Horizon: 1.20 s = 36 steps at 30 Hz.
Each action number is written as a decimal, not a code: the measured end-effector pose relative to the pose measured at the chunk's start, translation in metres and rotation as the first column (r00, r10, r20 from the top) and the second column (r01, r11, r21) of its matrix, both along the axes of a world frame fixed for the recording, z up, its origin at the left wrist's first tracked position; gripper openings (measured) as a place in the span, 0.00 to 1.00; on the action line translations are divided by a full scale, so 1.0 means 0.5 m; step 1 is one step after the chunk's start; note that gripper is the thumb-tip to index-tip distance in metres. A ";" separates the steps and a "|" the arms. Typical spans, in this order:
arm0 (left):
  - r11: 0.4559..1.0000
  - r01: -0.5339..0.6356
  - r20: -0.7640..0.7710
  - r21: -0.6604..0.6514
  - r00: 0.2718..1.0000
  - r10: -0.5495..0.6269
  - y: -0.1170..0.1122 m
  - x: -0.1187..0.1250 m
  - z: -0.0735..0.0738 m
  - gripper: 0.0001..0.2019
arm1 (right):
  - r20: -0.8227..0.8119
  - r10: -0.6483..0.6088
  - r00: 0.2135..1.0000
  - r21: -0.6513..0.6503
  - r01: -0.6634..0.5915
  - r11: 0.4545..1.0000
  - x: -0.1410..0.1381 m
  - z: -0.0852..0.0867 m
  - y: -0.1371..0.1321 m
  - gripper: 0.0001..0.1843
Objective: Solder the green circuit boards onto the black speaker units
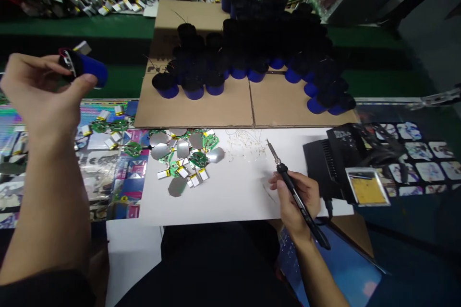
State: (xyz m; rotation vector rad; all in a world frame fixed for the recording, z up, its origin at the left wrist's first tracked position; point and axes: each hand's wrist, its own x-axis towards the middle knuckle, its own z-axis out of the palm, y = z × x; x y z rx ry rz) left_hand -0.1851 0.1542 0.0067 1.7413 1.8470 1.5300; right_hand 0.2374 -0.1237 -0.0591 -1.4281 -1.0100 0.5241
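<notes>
Pinching a blue cylinder [94,71] in the left hand [39,88], closing the right hand [295,206] round a soldering iron [288,177], above white paper [234,192] strewn with circuit boards [200,159].

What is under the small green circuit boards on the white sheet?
The circuit boards rest on the white sheet, among round metal discs and small pouch batteries; what lies beneath them is covered.

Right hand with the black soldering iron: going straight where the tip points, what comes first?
Probably the near edge of the brown cardboard sheet: the soldering iron in the right hand points just right of the thin wire scraps. Height above the white paper is unclear.
</notes>
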 end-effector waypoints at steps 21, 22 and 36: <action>0.900 0.333 -0.264 -0.281 0.875 -0.406 -0.009 0.145 -0.057 0.21 | 0.546 0.329 0.771 0.005 -0.396 0.918 -0.128 -0.019 0.159 0.09; 0.916 0.297 -0.243 -0.271 0.899 -0.364 -0.010 0.153 -0.058 0.20 | 0.532 0.300 0.792 0.025 -0.369 0.929 -0.118 -0.017 0.155 0.10; 0.298 0.845 0.136 -0.445 0.392 -0.910 -0.307 0.268 -0.001 0.12 | -0.120 0.138 0.983 -0.020 -0.141 0.990 -0.039 0.056 0.087 0.10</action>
